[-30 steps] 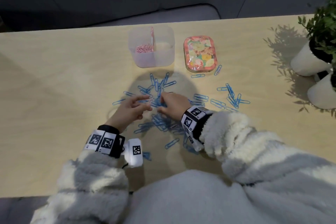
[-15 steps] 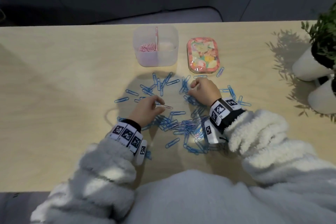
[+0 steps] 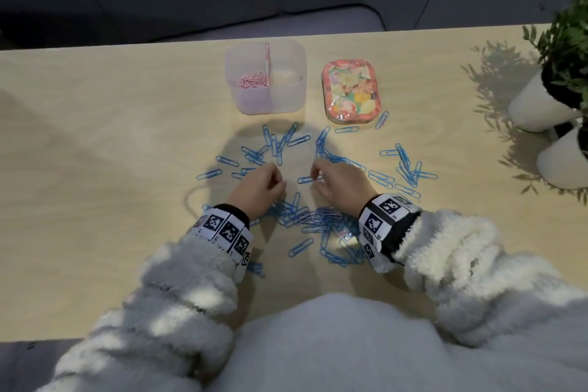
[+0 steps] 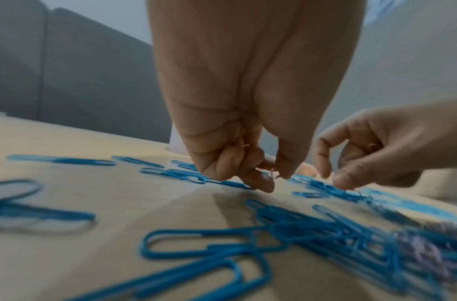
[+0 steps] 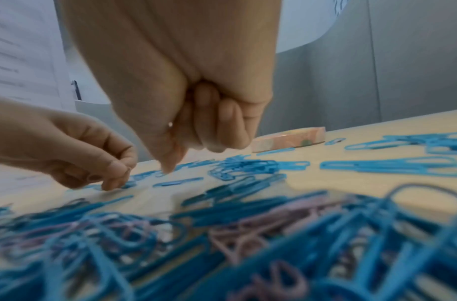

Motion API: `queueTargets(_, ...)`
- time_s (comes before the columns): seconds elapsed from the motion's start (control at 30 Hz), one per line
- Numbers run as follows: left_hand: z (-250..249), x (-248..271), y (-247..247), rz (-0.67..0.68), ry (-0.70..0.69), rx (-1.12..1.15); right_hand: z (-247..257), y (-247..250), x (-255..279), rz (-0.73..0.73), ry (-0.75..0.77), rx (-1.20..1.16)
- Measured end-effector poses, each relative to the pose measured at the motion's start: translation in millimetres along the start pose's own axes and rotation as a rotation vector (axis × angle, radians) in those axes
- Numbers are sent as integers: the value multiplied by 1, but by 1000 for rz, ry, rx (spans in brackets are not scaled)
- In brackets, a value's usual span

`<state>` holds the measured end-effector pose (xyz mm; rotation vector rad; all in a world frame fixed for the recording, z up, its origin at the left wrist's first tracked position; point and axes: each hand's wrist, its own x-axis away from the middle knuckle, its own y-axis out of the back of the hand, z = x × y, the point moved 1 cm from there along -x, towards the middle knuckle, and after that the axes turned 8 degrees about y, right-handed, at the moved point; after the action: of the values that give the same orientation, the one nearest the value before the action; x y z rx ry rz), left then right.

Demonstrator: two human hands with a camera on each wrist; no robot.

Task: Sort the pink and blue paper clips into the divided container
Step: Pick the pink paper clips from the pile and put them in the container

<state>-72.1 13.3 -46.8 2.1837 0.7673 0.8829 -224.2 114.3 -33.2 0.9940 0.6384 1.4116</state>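
Note:
Many blue paper clips [image 3: 321,219] lie scattered on the wooden table [image 3: 95,143], and a few pink paper clips [image 5: 232,230] are mixed into the near heap. The clear divided container [image 3: 288,99] stands at the back, with pink clips [image 3: 253,81] in its left compartment. My left hand [image 3: 280,183] is curled just above the table and pinches a thin pink clip [image 4: 273,174] between thumb and fingertips. My right hand [image 3: 315,177], close beside it, is also curled. It pinches a small pink clip at the table next to a blue clip [image 3: 304,180].
A flowered tin lid [image 3: 351,95] lies right of the container. Two white plant pots [image 3: 541,105] stand at the right table edge. Blue clips spread from the container's front to my sleeves [image 3: 445,251]. The table's left part is bare wood.
My right hand has come back from near the tin, leftward and toward me, to the middle beside the left hand. The left hand has barely shifted.

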Motion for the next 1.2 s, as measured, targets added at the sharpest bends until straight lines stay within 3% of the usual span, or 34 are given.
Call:
queueTargets(0.13, 5, 9, 3, 68, 139, 355, 16, -11, 11, 179, 156, 29)
queueTargets(0.27, 5, 16, 3, 156, 229, 464, 8, -19, 10, 145, 114, -30)
queueTargets(0.47, -10, 23, -10, 204, 119, 251, -21, 0, 10, -24, -51, -235)
queueTargets(0.57, -20, 25, -21, 112, 8, -11, -36, 9, 14, -149, -123, -425)
queueTargets(0.67, -26, 20, -23, 11, -68, -222, -47, 13, 25, -244, -245, -812)
queueTargets(0.87, -25, 18, -8, -166, -98, -318, -58, 10, 37, -357, -444, -1282)
queueTargets(0.93, -31, 20, -10, -130, -135, -273, -56, 13, 39, -344, -477, -1373)
queueTargets(1.03, -43, 18, -20, 2, -266, -311, -49, 16, 41, -213, -485, -1551)
queueTargets(1.1, -46, 16, -24, 64, -337, -404, -45, 14, 42, -172, -489, -1448)
queueTargets(1.2, -47, 11, -23, 61, -370, -477, -39, 3, 44, -123, -330, -831)
